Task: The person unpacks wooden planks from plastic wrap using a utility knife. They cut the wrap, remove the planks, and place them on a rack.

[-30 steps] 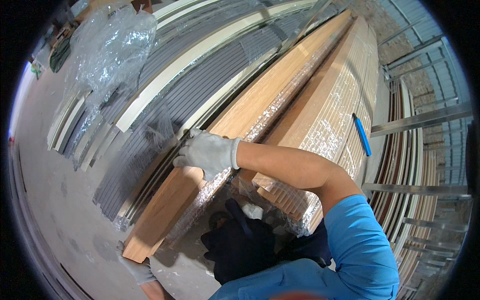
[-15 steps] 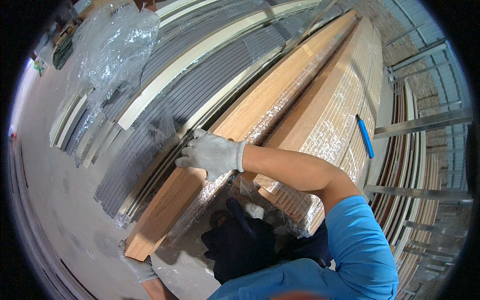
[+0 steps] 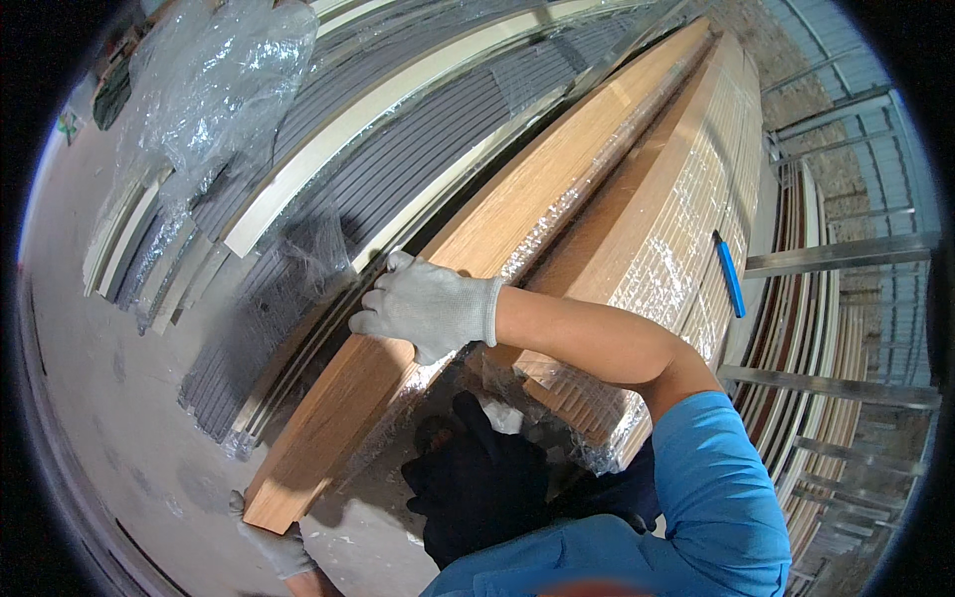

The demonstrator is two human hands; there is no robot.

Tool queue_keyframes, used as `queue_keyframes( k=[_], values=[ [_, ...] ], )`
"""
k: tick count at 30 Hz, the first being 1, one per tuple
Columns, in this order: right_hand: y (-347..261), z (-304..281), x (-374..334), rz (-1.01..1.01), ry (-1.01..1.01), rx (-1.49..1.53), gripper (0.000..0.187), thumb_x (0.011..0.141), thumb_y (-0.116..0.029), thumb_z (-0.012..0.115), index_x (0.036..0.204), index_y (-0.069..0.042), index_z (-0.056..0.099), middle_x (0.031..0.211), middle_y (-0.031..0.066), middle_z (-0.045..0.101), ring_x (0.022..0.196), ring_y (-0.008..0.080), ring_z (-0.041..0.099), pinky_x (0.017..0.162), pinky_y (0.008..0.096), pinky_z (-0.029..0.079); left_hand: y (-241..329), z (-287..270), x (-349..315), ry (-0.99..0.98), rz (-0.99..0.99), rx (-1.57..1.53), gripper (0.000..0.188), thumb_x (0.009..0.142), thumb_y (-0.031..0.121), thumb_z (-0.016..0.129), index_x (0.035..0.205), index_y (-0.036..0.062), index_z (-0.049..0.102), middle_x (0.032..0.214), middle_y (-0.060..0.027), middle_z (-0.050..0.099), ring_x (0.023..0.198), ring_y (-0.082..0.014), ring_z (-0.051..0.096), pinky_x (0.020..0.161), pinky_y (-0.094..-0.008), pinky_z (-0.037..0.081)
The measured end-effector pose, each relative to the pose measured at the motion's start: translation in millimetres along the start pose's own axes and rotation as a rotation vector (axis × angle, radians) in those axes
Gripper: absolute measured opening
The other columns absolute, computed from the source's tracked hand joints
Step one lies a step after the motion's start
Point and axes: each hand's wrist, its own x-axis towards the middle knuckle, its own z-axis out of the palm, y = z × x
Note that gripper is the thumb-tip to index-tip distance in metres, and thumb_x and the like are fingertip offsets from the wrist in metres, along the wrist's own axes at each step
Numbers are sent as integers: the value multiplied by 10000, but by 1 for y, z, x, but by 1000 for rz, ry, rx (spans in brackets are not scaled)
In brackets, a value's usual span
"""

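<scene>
A long, light-brown wood-grain plank (image 3: 338, 408) runs from the lower left to the far upper right, with clear plastic film along its right side. Wearing a grey glove, my right hand (image 3: 428, 308) lies across the plank, its fingers curled over the far-left edge. My left hand (image 3: 267, 547), also in a grey glove, is at the plank's near end and closed around its lower corner. The plank hides part of those fingers. To the right lies a film-wrapped stack of similar planks (image 3: 637, 289), with a slim blue dark-tipped tool (image 3: 729, 274) on top.
Grey ribbed panels (image 3: 418, 169) and cream strips (image 3: 298, 204) lie beyond the plank on the left. Crumpled clear plastic film (image 3: 214, 95) covers part of them. On the right, metal rack bars (image 3: 846, 257) jut out, with long boards (image 3: 796, 348) stacked between them.
The plank's near end has shifted slightly down and left, and my left hand has moved with it. My right hand keeps its grip in nearly the same place.
</scene>
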Motion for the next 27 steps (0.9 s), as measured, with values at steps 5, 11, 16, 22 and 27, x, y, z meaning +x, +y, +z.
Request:
queue_keyframes(
  k=[5,11,16,22,27],
  values=[
    [3,3,4,-5,18,47,628,667,-274,756,1267,-124,649,927,78,673,905,241,678,944,397,441,4,13,-2,126,6,15,566,982,533,502,1237,33,574,1136,-129,650,1019,-262,668,854,-430,572],
    [2,4,2,9,74,102,623,653,-281,754,1249,-124,662,883,64,656,876,252,671,924,404,456,11,21,-2,120,-65,27,640,971,581,501,1253,12,576,1169,-138,659,1027,-284,679,834,-455,588],
    [2,8,1,-9,142,82,645,644,-307,747,1256,-119,661,881,66,659,885,261,660,941,410,449,15,23,0,101,-128,21,802,942,697,452,1328,5,572,1281,-168,631,1123,-337,651,905,-512,580],
    [2,10,0,-8,161,64,590,658,-303,739,1214,-119,672,941,93,703,983,285,652,955,407,437,12,28,-7,126,-33,57,951,915,796,407,1380,-28,504,1304,-178,611,1155,-329,637,925,-504,576],
    [4,9,-1,-28,199,90,586,685,-243,707,1250,-99,647,915,91,668,961,283,655,923,435,451,11,25,-10,51,-23,75,1010,893,837,390,1374,-45,494,1249,-178,634,1148,-303,644,928,-461,580]
  ],
)
